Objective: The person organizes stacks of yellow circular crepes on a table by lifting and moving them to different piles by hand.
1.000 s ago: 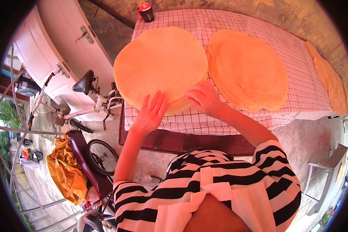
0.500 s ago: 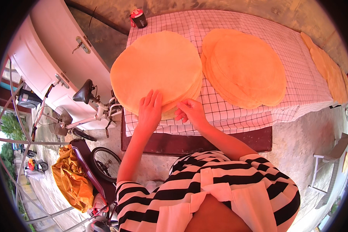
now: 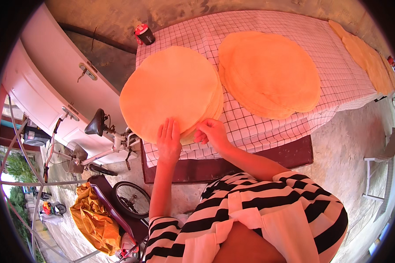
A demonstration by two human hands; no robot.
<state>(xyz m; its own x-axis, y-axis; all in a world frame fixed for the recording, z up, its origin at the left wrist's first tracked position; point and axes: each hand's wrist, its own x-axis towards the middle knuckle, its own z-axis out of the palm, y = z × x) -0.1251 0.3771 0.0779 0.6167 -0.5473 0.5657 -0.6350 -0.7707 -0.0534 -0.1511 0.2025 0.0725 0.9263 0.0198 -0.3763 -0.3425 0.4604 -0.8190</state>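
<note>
Here, both hands work the near edge of a stack of thin round flatbreads.

The left hand (image 3: 169, 142) lies flat and released, palm down, on the top sheet of the near stack (image 3: 171, 90), while the right hand (image 3: 210, 131) pinches the rim of that stack between fingertips, seemingly teasing one sheet free. This looks like the separating step; lifting a single sheet calls for a light pinch so the thin round does not tear. The stack sits at the left end of the counter (image 3: 285, 127), on a checked cloth, with a second stack (image 3: 270, 72) just beside it, a dark cup (image 3: 144, 34) beyond, a bicycle (image 3: 96, 144) at left.
</note>
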